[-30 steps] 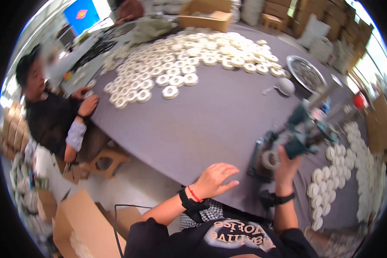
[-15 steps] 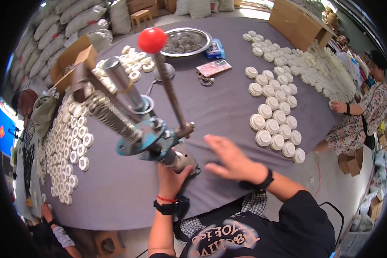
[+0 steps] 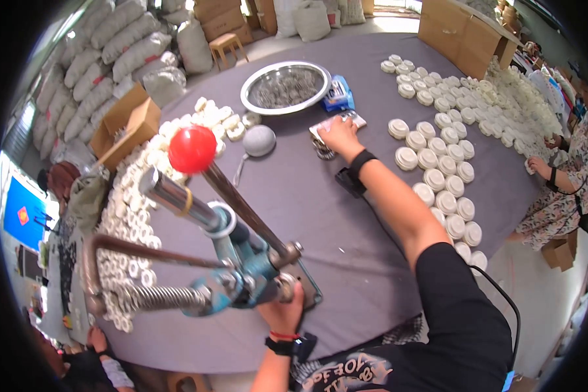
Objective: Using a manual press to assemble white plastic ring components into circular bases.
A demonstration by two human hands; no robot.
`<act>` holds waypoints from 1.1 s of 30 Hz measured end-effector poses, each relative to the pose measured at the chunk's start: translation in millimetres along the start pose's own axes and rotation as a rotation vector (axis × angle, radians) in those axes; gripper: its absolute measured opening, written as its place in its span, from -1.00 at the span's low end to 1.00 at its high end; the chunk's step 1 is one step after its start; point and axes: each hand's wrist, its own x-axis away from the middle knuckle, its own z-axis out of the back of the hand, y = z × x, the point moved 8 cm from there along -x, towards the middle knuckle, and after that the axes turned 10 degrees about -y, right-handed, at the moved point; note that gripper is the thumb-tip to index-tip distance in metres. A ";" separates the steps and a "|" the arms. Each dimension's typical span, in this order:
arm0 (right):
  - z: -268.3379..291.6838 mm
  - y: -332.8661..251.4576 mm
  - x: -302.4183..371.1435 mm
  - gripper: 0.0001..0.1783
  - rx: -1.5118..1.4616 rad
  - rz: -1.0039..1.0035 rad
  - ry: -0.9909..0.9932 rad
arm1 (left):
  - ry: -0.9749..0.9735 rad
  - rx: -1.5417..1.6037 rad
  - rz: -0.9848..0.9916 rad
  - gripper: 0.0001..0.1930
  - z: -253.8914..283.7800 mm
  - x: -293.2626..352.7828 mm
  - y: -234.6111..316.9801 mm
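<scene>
In front of me stands a teal hand lever press with a red ball knob, a coil spring and a steel post. My left hand is at its lower end, closed round the bottom part; some fingers are hidden behind the metal. My right arm stretches far across the table. At its end my right hand is closed over a phone in a pale pink case, fingers bent on its near side. A dark ring-like trinket lies by the phone's left end.
A steel basin of small metal pieces stands beyond, beside a blue packet. A grey round-headed tool lies left. White round parts cover the right; white rings the left. Other people's hands work at the edges.
My right hand has gone from beside the press out to the phone and closed on it. My left hand stays at the press. The view has shifted, and the press appears lower.
</scene>
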 end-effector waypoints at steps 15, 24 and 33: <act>-11.6 35.9 -31.2 -0.25 -0.100 -0.150 0.561 | 0.016 0.017 -0.042 -0.55 3.5 -5.8 5.4; -17.0 57.2 -54.3 -0.45 -1.056 -0.180 0.318 | 0.001 0.014 -0.036 -0.48 -8.5 0.7 -7.7; -25.1 -79.9 -10.9 -0.68 0.655 0.250 0.008 | -0.016 0.160 0.007 -0.52 -7.1 0.2 -3.0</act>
